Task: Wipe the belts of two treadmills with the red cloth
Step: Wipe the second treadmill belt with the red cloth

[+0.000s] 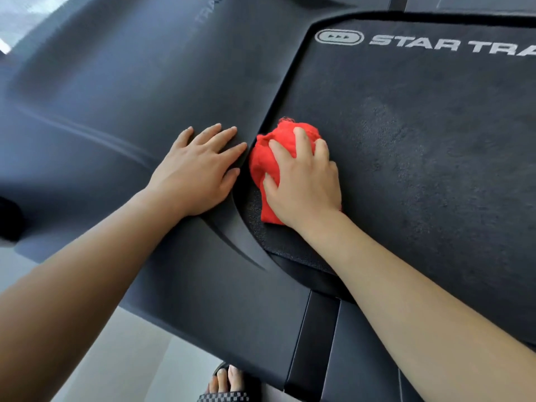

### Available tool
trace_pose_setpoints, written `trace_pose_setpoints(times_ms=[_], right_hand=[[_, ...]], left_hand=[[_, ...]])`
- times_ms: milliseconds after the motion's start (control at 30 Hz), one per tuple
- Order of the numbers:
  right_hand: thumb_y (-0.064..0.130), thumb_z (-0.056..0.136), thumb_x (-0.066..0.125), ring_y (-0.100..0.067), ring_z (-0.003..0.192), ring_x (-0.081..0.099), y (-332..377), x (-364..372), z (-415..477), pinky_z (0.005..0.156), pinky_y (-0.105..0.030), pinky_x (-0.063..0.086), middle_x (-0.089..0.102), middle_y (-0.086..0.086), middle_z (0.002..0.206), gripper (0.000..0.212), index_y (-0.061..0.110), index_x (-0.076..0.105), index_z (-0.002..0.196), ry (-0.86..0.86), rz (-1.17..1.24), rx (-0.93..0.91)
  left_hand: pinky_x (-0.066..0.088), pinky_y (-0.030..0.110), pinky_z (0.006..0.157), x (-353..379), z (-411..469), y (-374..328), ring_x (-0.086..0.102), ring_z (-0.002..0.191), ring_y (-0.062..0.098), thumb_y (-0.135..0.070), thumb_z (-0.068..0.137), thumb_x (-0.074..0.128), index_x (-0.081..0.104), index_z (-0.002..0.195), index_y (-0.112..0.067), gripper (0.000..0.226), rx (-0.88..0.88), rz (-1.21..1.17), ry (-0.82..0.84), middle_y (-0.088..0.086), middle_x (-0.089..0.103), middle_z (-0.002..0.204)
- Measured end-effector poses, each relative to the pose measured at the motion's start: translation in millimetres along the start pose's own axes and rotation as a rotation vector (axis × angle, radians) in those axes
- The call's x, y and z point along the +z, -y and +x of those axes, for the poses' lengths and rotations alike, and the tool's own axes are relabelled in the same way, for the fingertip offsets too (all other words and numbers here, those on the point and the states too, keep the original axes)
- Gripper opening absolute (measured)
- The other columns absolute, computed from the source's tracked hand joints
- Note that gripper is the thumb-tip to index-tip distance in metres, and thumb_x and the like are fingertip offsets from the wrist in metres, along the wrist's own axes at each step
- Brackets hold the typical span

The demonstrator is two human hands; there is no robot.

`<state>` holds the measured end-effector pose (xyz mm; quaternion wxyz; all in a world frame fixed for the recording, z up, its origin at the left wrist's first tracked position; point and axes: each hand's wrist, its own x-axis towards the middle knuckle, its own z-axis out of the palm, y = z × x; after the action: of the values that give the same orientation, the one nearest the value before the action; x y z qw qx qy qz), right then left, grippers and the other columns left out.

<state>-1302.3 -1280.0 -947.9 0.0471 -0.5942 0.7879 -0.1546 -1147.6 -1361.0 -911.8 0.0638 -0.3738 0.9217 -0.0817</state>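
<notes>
Head view, wiping of one treadmill belt [420,169]. The red cloth [262,166] lies bunched on the belt at its 9 o'clock edge, just beside the side rail [130,111], with the printed logo [435,46] well apart toward 1 o'clock. The right hand [304,187] covers the bundle, and its fingers [301,137] and thumb curve over the cloth and grip it against the belt. The left hand [197,172], at 9 o'clock from the cloth, rests flat on the rail with fingers straight and spread, holding nothing; it probably serves as a brace. A sandalled foot [229,381] shows on the floor at 6 o'clock.

Handling: the cloth appears thin, soft and light, with frayed threads at its 12 o'clock end. It is likely to drag on the textured belt and to unfold if held loosely. It is best held as a wad under the palm, with the loose ends tucked in. Only this belt is visible, and how much of it has been wiped cannot be told.
</notes>
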Motion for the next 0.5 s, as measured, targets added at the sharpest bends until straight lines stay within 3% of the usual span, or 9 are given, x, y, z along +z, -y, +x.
trace_pose_setpoints(times_ms=[200,333,500], right_hand=[[0.045,0.088,0.05,-0.036,0.134,0.023,-13.6,-9.8,-49.5,0.095,-0.046,0.037,0.017,-0.008,0.155,0.058,0.032,0.034,0.142,0.021,0.036,-0.029],[0.045,0.087,0.051,-0.034,0.13,0.027,-46.6,-20.2,-75.4,0.09,-0.046,0.041,0.022,-0.005,0.154,0.055,0.034,0.038,0.14,-0.026,0.029,0.094],[0.043,0.088,0.05,-0.031,0.129,0.027,-87.5,-30.2,-59.3,0.092,-0.045,0.039,0.02,-0.001,0.154,0.053,0.036,0.037,0.139,-0.069,-0.003,0.22]], left_hand=[[0.017,0.054,0.113,-0.1,0.3,-1.3,0.021,0.142,0.024,-0.04,0.091,0.041,0.038,0.141,-0.025,0.052,-0.003,-0.043,-0.016,0.003,0.028,0.153],[0.021,0.056,0.11,-1.4,8.1,-20.9,0.025,0.141,0.027,-0.033,0.09,0.047,0.042,0.139,-0.019,0.051,-0.012,-0.207,-0.098,0.007,0.034,0.15],[0.022,0.052,0.112,2.0,20.9,-62.6,0.022,0.142,0.024,-0.034,0.092,0.046,0.039,0.141,-0.021,0.051,0.096,-0.292,-0.057,0.003,0.03,0.152]])
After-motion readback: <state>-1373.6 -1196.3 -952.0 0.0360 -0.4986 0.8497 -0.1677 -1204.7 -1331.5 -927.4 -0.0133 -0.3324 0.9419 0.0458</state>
